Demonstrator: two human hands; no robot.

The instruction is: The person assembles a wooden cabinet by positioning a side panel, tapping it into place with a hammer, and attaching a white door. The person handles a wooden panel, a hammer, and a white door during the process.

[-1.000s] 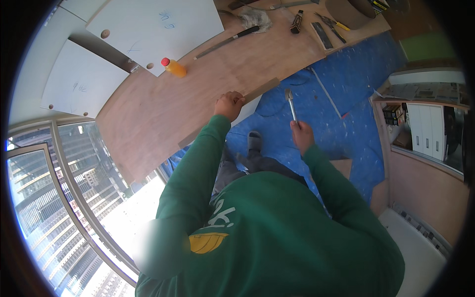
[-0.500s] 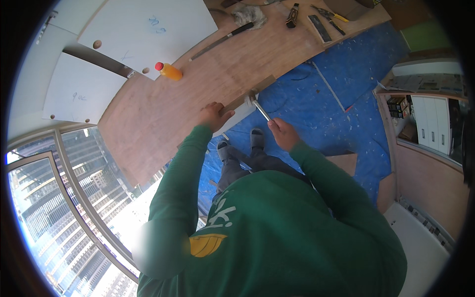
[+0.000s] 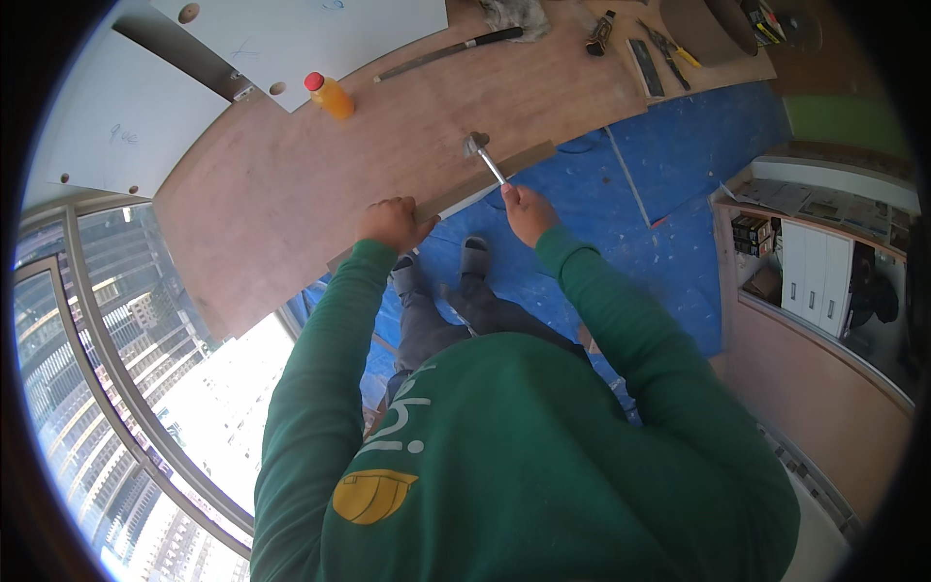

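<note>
Left hand [image 3: 393, 221] pressed down with curled fingers on the narrow wooden strip [image 3: 490, 177] along the plywood sheet's [image 3: 291, 184] near edge. Right hand [image 3: 529, 209] fisted around a metal-handled hammer [image 3: 483, 155], head resting on the strip's far side.

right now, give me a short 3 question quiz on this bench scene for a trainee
1. True or false: the right hand holds a hammer whose head is at the plywood board.
2. Multiple choice: the left hand rests on A) the orange bottle B) the wooden strip along the board's edge C) the blue floor sheet.
3. Fill in: the orange bottle's cap is ____.

Key: 1 true; 2 B; 3 red.
</note>
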